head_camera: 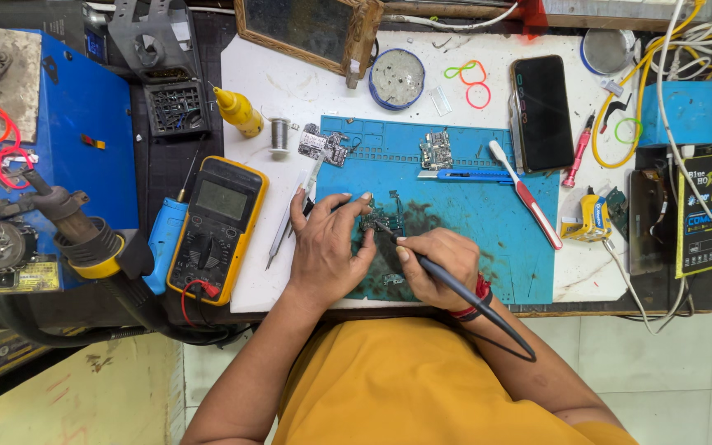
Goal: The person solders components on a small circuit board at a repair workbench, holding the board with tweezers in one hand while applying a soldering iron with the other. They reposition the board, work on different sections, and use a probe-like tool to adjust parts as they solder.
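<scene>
My left hand (325, 247) rests on the blue work mat (496, 239), its fingers pinning a small dark circuit board (377, 221). My right hand (437, 268) grips a black soldering iron (455, 284) like a pen, the tip touching that board. The iron's cable runs back past my wrist. A red thread band sits on my right wrist.
A yellow multimeter (217, 227) lies left of the mat, tweezers (286, 227) beside it. Two more circuit boards (323, 146), a solder spool (280, 133), a utility knife (463, 175), a toothbrush (527, 196) and a black phone (542, 113) lie farther back. A hot-air nozzle (67, 222) is at left.
</scene>
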